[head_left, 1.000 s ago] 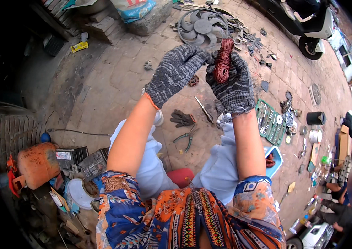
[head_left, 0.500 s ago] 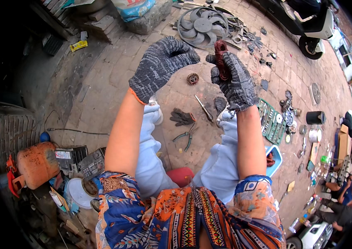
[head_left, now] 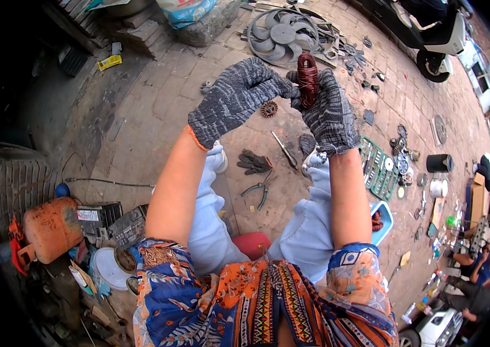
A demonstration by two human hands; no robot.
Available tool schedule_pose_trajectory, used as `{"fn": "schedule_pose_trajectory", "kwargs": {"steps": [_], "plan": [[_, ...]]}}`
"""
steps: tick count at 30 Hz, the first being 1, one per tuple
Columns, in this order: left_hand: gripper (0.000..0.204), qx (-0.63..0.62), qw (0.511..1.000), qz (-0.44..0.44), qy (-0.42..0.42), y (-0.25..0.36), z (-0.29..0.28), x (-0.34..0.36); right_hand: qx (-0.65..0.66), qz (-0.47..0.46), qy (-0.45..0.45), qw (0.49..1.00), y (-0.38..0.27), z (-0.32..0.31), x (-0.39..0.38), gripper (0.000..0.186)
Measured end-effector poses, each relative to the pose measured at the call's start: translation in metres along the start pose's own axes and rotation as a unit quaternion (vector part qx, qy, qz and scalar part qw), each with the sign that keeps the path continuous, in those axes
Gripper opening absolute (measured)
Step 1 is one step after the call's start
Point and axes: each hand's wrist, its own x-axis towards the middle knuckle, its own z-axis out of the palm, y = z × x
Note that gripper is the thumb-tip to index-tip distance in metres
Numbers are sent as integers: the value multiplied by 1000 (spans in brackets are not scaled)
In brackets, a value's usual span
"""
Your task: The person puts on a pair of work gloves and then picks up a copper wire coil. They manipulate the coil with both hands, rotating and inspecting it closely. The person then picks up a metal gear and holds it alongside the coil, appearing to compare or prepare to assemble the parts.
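A bundle of dark red-brown enamelled wire [head_left: 308, 81], wound into a long oval, stands upright in my right hand [head_left: 331, 118], whose gloved fingers close round its lower part. My left hand [head_left: 234, 99], in a matching grey knitted glove with an orange cuff, has its fingertips pinched together against the coil's left side, touching the right fingers. Whether a strand of wire sits in that pinch is hidden. Below the hands, on the paving, lie a toothed round motor core [head_left: 268, 109], a screwdriver [head_left: 285, 150], a spare dark glove [head_left: 254, 162] and green-handled pliers [head_left: 259, 189].
A large grey fan [head_left: 283, 34] lies ahead among loose parts. To the right are an open green socket set [head_left: 379, 169] and a blue basin [head_left: 386, 222] with reddish coils. A rusty orange tank [head_left: 54, 230] and black batteries [head_left: 99, 221] crowd the left. A scooter [head_left: 430, 46] stands far right.
My left hand has moved right and slightly down, from apart to touching the coil. The coil has turned so that its broad side shows, and my right hand has shifted slightly.
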Motion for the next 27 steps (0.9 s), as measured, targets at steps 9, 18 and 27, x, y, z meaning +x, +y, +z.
{"fn": "schedule_pose_trajectory", "kwargs": {"steps": [9, 18, 27], "plan": [[13, 26, 994, 7, 104, 1, 3, 1, 212, 38, -13, 977, -12, 0, -4, 27], [18, 111, 986, 5, 125, 5, 12, 3, 156, 26, 10, 987, -18, 3, -8, 30], [19, 97, 987, 16, 125, 2, 11, 1, 119, 17, 5, 993, -14, 3, -7, 32]]}}
